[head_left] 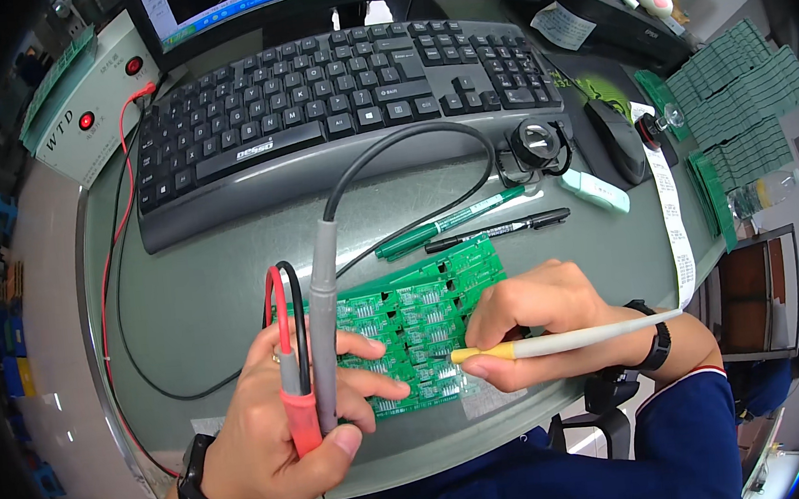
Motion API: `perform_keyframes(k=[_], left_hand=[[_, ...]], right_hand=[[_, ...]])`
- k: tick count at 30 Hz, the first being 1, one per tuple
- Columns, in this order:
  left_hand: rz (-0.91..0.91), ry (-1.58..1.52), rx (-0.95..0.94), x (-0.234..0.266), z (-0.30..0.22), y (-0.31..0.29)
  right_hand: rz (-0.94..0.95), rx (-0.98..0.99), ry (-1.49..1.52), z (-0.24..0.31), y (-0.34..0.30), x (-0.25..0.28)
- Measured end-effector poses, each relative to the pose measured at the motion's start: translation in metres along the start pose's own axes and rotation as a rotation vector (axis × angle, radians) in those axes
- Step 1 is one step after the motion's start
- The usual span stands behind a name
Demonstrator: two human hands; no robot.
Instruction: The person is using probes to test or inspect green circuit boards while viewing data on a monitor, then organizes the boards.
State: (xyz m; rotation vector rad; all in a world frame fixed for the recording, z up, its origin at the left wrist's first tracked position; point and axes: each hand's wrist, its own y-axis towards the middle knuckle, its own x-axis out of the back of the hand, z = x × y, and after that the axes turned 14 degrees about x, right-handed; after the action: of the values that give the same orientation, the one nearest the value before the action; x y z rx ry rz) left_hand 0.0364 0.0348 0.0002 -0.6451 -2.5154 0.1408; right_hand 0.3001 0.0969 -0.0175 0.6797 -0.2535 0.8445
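A green circuit board panel (473,272), divided into several small boards, lies on the grey-green table before me. My left hand (269,441) is closed around a grey cabled probe (323,289) and a red-sleeved probe (301,421) with red and black wires, both upright. Its other fingers stretch over the panel's left part; the probe tips are hidden. Pinched in my right hand (542,308) is a white pen-like tool (583,339) with a yellow grip and a dark thin tip. That tip is over the panel's lower middle; whether it touches I cannot tell.
Behind the panel lie a green marker (449,223), a black marker (502,230) and a pale highlighter (594,191). A keyboard (339,103), a mouse (616,140) and a monitor (368,0) stand farther back. Left is a white box (88,110); right, stacked green boards (739,106).
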Motion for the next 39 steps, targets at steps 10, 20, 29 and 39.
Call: perform_keyframes(k=[10, 20, 29, 39], left_hand=[[0.0, -0.012, -0.004, -0.0007, 0.0007, 0.0011], [-0.01, -0.007, 0.003, -0.0007, -0.0004, 0.0019], [-0.014, -0.001, -0.007, -0.0014, 0.0011, 0.0015], [-0.012, 0.0, -0.008, -0.0011, -0.0002, 0.0012]], right_hand=[[-0.001, 0.03, -0.008, -0.0023, 0.0002, -0.0009], [0.018, 0.041, -0.025, -0.0019, 0.0015, 0.001], [0.011, 0.049, -0.02, -0.0012, 0.0013, 0.0002], [-0.021, 0.054, -0.016, -0.0029, 0.0001, -0.0014]])
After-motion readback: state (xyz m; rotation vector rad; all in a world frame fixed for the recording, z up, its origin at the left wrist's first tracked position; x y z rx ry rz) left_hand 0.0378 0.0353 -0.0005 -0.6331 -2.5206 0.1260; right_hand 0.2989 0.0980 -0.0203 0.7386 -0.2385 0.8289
